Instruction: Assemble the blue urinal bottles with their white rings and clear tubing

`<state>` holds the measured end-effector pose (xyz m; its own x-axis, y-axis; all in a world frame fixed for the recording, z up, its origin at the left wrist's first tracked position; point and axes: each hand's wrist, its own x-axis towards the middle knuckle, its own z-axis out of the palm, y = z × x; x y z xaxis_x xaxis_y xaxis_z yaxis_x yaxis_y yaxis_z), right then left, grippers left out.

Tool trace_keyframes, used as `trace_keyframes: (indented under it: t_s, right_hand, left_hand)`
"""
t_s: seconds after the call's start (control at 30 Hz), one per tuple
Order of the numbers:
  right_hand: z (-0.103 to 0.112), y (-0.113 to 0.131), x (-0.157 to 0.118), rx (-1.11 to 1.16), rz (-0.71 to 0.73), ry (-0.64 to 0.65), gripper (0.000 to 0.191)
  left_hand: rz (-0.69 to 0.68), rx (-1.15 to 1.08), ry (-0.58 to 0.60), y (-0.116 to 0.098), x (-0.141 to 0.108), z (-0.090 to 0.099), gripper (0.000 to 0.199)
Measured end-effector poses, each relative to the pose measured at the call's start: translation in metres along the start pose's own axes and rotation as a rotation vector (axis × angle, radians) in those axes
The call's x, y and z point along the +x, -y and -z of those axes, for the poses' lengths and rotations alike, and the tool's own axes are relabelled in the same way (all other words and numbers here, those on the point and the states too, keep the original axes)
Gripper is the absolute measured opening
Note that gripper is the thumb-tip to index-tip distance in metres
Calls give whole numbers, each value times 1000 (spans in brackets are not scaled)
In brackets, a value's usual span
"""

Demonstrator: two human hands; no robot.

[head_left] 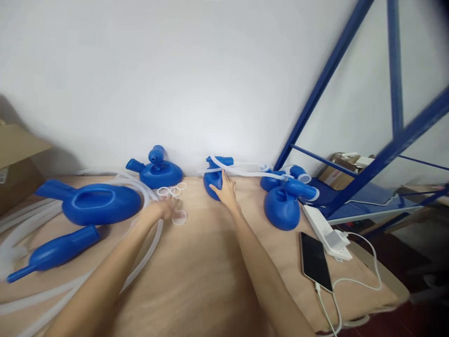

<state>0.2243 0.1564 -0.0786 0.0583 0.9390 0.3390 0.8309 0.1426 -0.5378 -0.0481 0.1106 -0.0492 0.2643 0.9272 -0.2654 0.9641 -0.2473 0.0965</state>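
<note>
My right hand (pixel 227 189) rests around the side of a blue plastic urinal bottle (pixel 209 180) near the wall, thumb and fingers against it. A clear hose (pixel 242 172) runs from the bottle's top to the right. My left hand (pixel 167 208) is low over the table among several thin white rings (pixel 182 186); its fingers are blurred, and whether they pinch a ring is unclear. One ring (pixel 179 218) lies right beside its fingertips. Left of that hand are a large blue bottle (pixel 122 206) on its side and another blue bottle (pixel 164 177) behind.
A blue spouted piece (pixel 58 250) and loose clear hoses (pixel 149 252) cover the left side. Rightward are blue bottles with hoses (pixel 282 213), a phone (pixel 315 262) on a cable, and a power strip (pixel 321 227). A blue metal frame (pixel 324 77) rises behind; a cardboard box (pixel 21 173) stands left.
</note>
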Motion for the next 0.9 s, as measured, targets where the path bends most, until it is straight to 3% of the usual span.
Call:
trace_keyframes:
  t_s: [0.17,0.33,0.47,0.53,0.7,0.83,0.9]
  right_hand:
    - [13,14,-12,-215,66,34,86]
    - [32,26,-55,-334,156,67,98]
    - [51,24,-79,-266,191,56,118]
    - [63,19,-82,-181,161,59,117]
    - [93,9,-74,-147,129,86,81]
    - [103,13,-65,-170,170,-119,31]
    - [103,17,-56,-19,164,-222,30]
  left_hand:
    - [-35,19,87,-1,-5,-24,58]
    - [-32,16,57,4,2,-18,48]
    - [-38,-13,85,7,1,-15,60]
    - [-58,-42,117,8,-1,-16,66]
    - [-101,-119,144,14,-2,-15,71]
    - [-175,-197,158,26,-1,-10,65]
    - [-204,-219,166,32,-2,-9,69]
